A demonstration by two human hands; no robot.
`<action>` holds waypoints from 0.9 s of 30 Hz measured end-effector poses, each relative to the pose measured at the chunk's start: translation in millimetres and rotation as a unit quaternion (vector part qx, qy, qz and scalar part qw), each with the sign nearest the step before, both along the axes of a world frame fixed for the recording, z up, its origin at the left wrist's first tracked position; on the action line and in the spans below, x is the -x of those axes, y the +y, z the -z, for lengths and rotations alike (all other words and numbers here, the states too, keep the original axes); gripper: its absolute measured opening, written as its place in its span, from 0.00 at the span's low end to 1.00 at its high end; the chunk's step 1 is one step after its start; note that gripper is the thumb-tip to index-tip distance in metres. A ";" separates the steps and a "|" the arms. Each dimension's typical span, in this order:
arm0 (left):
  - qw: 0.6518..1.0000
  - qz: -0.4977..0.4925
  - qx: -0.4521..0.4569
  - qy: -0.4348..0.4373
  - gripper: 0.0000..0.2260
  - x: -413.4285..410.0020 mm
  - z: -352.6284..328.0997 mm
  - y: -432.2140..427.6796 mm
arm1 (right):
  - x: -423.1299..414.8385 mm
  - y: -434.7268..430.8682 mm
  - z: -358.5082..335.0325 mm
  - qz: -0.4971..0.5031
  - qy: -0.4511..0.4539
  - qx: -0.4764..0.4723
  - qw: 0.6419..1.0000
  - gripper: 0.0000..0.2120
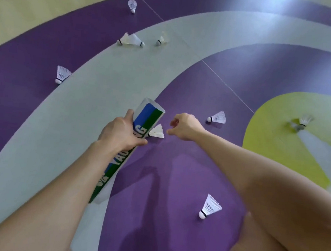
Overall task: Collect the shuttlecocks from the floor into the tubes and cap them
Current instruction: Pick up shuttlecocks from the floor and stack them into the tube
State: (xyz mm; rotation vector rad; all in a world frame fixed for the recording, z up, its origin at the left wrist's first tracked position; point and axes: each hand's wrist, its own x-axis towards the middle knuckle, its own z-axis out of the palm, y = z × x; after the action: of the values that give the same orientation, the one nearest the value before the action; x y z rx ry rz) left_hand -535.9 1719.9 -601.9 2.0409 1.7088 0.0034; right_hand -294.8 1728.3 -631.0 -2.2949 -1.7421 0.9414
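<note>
My left hand (119,134) grips a white, blue and green shuttlecock tube (131,142) around its upper part, the open end tilted away from me. A white shuttlecock (157,132) lies on the purple floor just right of the tube. My right hand (183,128) hovers beside that shuttlecock with its fingers loosely curled, holding nothing. Several more shuttlecocks lie scattered: one (217,118) right of my right hand, one (209,208) near my right knee, one (61,74) at the left, a pair (130,40) further off, and one (132,6) at the back.
The floor is a sports mat with purple, grey and yellow-green curved bands (279,135). Another shuttlecock (304,122) lies on the yellow patch, one more (161,41) on the grey band. My bare knee (270,244) fills the lower right corner.
</note>
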 end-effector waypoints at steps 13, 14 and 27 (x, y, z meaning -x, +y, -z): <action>0.996 -0.070 0.045 0.023 0.31 91.5 -13.5 -28.6 | 46.5 48.5 100.3 0.168 0.047 0.080 0.982 0.26; 0.996 -0.071 0.049 0.028 0.31 95.9 -12.5 -31.0 | 49.2 47.3 104.2 0.174 0.049 0.098 0.979 0.28; 0.991 -0.056 0.048 0.112 0.34 118.1 17.5 -18.2 | 65.9 58.1 -4.2 0.122 0.224 -0.214 0.943 0.07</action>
State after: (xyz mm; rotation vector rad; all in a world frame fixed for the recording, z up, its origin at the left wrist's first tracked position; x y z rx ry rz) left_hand -653.9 1701.6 -619.4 1.9322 1.9178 -0.2768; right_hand -360.7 1786.4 -626.7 -1.7907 -1.2848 0.8483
